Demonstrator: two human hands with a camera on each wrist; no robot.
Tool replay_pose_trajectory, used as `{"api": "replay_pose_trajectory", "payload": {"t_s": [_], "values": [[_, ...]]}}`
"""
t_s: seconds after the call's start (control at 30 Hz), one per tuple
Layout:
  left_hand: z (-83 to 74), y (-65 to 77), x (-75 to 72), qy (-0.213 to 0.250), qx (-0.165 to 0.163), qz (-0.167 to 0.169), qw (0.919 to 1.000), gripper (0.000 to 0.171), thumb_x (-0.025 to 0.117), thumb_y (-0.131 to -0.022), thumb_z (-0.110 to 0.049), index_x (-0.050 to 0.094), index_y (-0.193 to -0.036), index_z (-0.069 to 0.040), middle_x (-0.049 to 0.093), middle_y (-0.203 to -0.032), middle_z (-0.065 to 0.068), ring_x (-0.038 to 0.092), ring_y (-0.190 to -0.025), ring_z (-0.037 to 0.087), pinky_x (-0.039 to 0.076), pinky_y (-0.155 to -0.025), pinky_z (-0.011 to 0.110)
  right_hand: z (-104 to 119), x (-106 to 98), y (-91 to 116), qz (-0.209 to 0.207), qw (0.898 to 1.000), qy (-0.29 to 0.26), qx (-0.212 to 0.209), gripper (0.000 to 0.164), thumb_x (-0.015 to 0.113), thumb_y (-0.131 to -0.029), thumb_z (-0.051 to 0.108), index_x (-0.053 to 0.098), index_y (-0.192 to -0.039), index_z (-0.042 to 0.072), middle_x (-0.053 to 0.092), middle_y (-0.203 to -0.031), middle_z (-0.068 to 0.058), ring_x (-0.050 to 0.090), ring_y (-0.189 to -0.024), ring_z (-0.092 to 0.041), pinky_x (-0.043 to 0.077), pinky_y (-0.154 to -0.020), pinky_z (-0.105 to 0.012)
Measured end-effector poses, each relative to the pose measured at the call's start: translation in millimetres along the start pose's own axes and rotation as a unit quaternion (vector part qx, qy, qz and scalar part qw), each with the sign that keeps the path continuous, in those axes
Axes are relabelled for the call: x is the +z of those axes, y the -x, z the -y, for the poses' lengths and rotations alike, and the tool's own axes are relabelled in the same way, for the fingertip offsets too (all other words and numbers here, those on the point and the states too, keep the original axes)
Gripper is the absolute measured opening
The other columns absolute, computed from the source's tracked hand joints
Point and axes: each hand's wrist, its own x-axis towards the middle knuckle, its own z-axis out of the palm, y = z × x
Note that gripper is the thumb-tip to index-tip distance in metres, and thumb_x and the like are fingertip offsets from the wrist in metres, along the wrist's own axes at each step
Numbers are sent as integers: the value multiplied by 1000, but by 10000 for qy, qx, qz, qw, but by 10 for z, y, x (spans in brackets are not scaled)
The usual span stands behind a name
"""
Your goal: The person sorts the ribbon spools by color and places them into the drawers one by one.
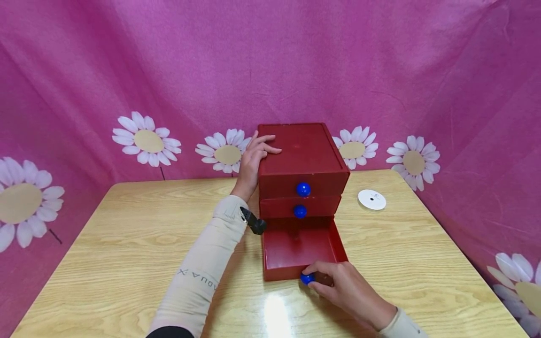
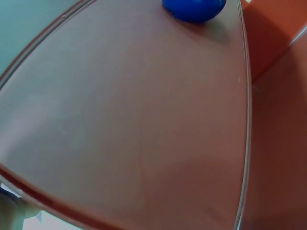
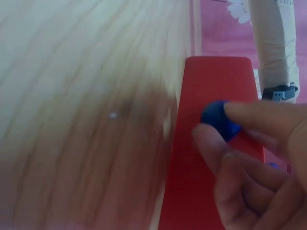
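A red chest of drawers [image 1: 297, 148] with round blue knobs stands on the wooden table, its bottom drawer [image 1: 291, 246] pulled out toward me. Nothing lies on the visible floor of that drawer. My right hand [image 1: 348, 291] pinches the blue knob [image 3: 218, 120] on the drawer's front between thumb and fingers. The left hand [image 1: 253, 159] rests against the chest's left side, fingertips laid over the top edge. In the left wrist view the red side panel fills most of the picture, with a blue knob [image 2: 194, 7] at the top. The upper two drawers are closed.
To the right of the chest a white disc [image 1: 372, 199] lies on the table [image 1: 139, 249]. Behind the table hangs a pink curtain [image 1: 236, 61] printed with large white daisies. A black strap with a small camera [image 1: 253, 221] sits on the left wrist.
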Motion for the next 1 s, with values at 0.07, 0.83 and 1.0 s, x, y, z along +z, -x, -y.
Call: {"api": "replay_pose_trajectory", "payload": {"t_s": [0.07,0.83,1.0], "values": [[5,5,3,-38,0,-40,10000,40,33,-87,0,68,-99,14,53,-132,27,18,-144,39,9,-118,39,-27,-33,8,191,9997,-144,19,27,72,-86,20,69,-111,28,68,-99,15,61,-80,-6,54,-71,-23],[9,-2,-6,-10,125,-171,9998,39,33,-87,3,69,-98,15,53,-131,29,19,-143,42,9,-118,44,-517,-907,-17,-1231,9921,109,212,32,74,-83,35,68,-115,33,68,-108,11,63,-90,-12,54,-74,-28],[1,2,3,34,72,-77,9999,39,33,-88,4,69,-99,14,52,-132,29,17,-143,42,8,-118,45,-790,-1074,-106,-1480,9879,333,309,44,76,-81,34,62,-124,32,61,-124,9,56,-110,-10,49,-88,-28]]}}
